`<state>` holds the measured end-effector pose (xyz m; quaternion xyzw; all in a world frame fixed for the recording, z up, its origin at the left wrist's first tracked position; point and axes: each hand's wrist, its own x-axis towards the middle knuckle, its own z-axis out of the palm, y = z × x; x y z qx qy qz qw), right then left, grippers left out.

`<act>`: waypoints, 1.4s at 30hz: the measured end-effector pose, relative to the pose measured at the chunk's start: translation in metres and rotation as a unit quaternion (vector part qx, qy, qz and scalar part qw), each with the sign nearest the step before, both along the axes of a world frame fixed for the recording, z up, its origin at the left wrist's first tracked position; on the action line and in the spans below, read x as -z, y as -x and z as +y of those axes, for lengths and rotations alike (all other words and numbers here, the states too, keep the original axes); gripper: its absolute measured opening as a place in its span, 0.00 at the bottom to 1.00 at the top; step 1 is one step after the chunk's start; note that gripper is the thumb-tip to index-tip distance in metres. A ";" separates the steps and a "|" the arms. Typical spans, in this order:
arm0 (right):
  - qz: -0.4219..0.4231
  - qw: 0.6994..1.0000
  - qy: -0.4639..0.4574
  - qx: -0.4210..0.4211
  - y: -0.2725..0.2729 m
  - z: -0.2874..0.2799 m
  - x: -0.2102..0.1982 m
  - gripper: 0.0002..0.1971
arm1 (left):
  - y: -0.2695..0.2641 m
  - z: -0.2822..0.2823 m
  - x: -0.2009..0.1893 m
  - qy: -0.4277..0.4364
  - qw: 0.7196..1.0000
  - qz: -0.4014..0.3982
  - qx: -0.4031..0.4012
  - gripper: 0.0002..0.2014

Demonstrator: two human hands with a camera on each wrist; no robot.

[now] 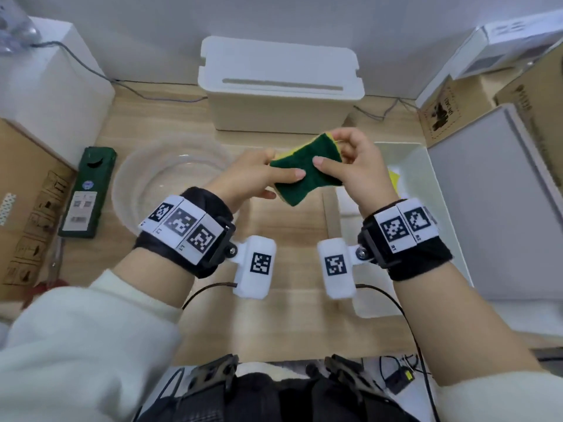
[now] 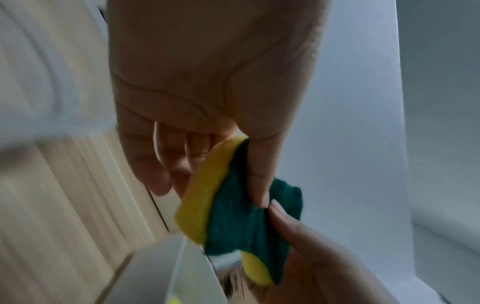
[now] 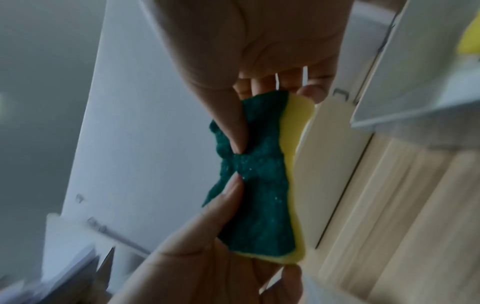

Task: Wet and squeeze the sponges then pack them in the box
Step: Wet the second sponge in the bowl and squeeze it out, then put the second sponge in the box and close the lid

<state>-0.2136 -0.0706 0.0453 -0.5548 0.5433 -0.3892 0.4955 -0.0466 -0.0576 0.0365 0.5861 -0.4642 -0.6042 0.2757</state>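
Observation:
A sponge (image 1: 304, 175) with a dark green scouring face and a yellow body is held in the air above the wooden table, green side toward me. My left hand (image 1: 259, 178) grips its left end, thumb on the green face. My right hand (image 1: 350, 166) grips its right end the same way, and the two thumb tips nearly meet at the pinched middle. Both wrist views show the sponge (image 2: 233, 214) (image 3: 259, 185) squeezed narrow at its waist. A clear round basin (image 1: 152, 181) stands to the left. An open white box (image 1: 426, 184) at the right holds another yellow sponge (image 1: 396, 178).
A white lidded container (image 1: 280, 86) stands straight behind the hands. A green flat pack (image 1: 88, 193) and a cardboard box (image 1: 24, 208) lie at the left. A grey lid or board (image 1: 493, 202) and more cartons sit at the right. Cables run along the table's back edge.

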 end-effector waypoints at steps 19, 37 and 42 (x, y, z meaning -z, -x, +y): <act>0.489 0.778 0.062 -0.390 0.108 0.004 0.066 0.16 | 0.120 -0.001 0.071 -0.066 0.995 -0.080 -0.012 0.15; 0.434 0.898 0.019 0.073 0.208 0.023 -0.034 0.21 | 0.122 -0.004 0.069 -0.076 0.994 -0.076 -0.006 0.17; 0.536 0.825 -0.031 0.177 0.234 0.045 -0.029 0.28 | 0.124 -0.009 0.065 -0.075 0.991 -0.107 0.014 0.18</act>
